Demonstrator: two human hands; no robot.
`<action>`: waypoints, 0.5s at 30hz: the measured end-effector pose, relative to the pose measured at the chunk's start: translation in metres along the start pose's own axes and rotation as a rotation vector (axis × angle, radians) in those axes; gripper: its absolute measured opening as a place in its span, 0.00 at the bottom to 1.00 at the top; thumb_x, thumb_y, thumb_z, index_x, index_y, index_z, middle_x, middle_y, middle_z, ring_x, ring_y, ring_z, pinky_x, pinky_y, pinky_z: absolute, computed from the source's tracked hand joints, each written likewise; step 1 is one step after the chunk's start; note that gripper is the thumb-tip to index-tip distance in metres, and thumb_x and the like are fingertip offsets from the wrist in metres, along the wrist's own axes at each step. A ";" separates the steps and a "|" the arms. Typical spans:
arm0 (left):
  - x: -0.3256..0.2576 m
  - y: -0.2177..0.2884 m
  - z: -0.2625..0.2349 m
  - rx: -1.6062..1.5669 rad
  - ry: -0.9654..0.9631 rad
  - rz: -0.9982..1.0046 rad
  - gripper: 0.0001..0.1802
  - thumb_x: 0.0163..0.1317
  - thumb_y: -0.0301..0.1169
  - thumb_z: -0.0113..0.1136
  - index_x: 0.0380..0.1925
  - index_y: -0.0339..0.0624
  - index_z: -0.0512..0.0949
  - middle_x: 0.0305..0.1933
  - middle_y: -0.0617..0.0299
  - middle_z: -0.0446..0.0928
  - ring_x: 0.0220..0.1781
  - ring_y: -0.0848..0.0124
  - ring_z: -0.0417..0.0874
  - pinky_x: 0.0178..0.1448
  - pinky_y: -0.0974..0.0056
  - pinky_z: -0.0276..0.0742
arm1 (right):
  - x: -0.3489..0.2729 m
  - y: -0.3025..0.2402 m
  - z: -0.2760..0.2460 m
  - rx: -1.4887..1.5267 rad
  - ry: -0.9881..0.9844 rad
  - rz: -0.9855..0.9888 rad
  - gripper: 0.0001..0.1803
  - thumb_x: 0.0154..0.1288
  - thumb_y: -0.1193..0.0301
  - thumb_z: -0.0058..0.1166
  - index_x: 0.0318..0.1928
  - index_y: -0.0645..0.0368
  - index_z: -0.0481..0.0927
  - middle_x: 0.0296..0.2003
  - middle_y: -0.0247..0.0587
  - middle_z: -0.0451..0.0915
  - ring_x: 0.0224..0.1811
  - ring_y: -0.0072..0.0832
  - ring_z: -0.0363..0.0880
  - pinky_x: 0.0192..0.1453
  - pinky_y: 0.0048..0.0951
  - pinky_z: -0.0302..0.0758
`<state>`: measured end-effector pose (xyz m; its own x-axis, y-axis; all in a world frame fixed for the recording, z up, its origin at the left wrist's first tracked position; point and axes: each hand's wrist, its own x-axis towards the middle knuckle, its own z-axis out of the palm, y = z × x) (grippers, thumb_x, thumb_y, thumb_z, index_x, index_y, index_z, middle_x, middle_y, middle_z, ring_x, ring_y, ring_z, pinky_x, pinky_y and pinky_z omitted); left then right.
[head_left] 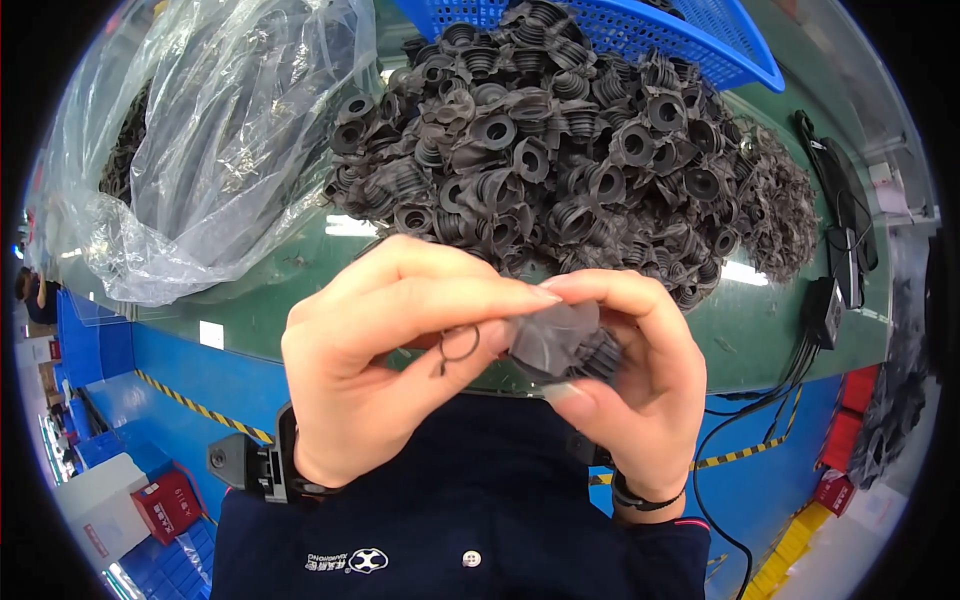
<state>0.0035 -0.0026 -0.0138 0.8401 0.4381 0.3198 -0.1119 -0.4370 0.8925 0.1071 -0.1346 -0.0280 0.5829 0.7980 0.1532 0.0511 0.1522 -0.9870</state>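
A black ribbed rubber boot [560, 350], with a thin sheet of rubber flash around it, is held between my two hands close to the table's near edge. My right hand [645, 370] curls its fingers and thumb around the ribbed end. With thumb and forefinger, my left hand [390, 350] pinches the thin flash at the other end. By the left thumb hangs a small dark rubber ring [460, 345] with a short tail. Beyond the hands lies a large heap of similar rubber boots [530, 150], many with ragged flash attached.
A blue perforated basket [690, 45] stands behind the heap. To the left, a clear plastic bag [230, 150] holds dark pieces. Torn rubber scraps [780, 200] lie at the heap's right. Black adapters with cables [825, 310] sit on the green table's [260, 335] right side.
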 end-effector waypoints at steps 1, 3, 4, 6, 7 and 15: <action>0.002 -0.002 0.002 0.043 0.003 0.088 0.09 0.44 0.18 0.55 0.29 0.34 0.77 0.30 0.56 0.74 0.28 0.78 0.70 0.27 0.77 0.62 | -0.001 0.003 0.000 -0.042 0.021 -0.023 0.20 0.44 0.82 0.56 0.42 0.64 0.72 0.38 0.41 0.74 0.39 0.27 0.72 0.43 0.23 0.68; -0.001 0.002 0.004 0.027 0.004 0.039 0.11 0.42 0.16 0.54 0.29 0.34 0.77 0.30 0.56 0.74 0.27 0.78 0.71 0.27 0.77 0.62 | -0.001 0.004 -0.003 -0.114 0.038 -0.080 0.18 0.44 0.82 0.57 0.39 0.64 0.73 0.37 0.42 0.74 0.40 0.28 0.73 0.43 0.23 0.69; -0.002 0.003 0.004 0.016 0.008 -0.009 0.13 0.40 0.14 0.53 0.30 0.34 0.77 0.29 0.56 0.74 0.27 0.78 0.71 0.26 0.78 0.62 | -0.001 0.005 -0.003 -0.112 0.035 -0.078 0.18 0.44 0.82 0.57 0.39 0.64 0.73 0.37 0.42 0.74 0.40 0.28 0.73 0.43 0.23 0.69; 0.000 0.006 0.006 0.093 0.034 -0.012 0.15 0.38 0.13 0.53 0.30 0.34 0.77 0.29 0.56 0.74 0.26 0.78 0.71 0.26 0.78 0.63 | -0.002 0.006 -0.001 -0.165 0.052 -0.091 0.16 0.43 0.81 0.58 0.37 0.63 0.75 0.36 0.43 0.75 0.39 0.29 0.74 0.42 0.24 0.70; 0.001 0.007 0.007 0.166 0.059 -0.009 0.16 0.36 0.12 0.53 0.29 0.34 0.77 0.28 0.56 0.75 0.25 0.78 0.72 0.26 0.78 0.64 | -0.003 0.005 -0.002 -0.166 0.051 -0.091 0.16 0.43 0.81 0.58 0.37 0.63 0.75 0.36 0.43 0.75 0.39 0.29 0.74 0.42 0.24 0.70; 0.008 -0.014 0.005 0.552 0.246 0.198 0.09 0.39 0.13 0.51 0.24 0.34 0.74 0.27 0.61 0.74 0.26 0.77 0.72 0.30 0.73 0.68 | -0.012 0.000 -0.004 0.049 -0.042 0.022 0.13 0.43 0.81 0.59 0.34 0.65 0.75 0.33 0.44 0.76 0.34 0.29 0.76 0.39 0.22 0.71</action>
<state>0.0145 0.0034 -0.0255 0.6779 0.4465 0.5840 0.0925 -0.8399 0.5347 0.1033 -0.1461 -0.0297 0.5486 0.8252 0.1343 -0.0020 0.1619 -0.9868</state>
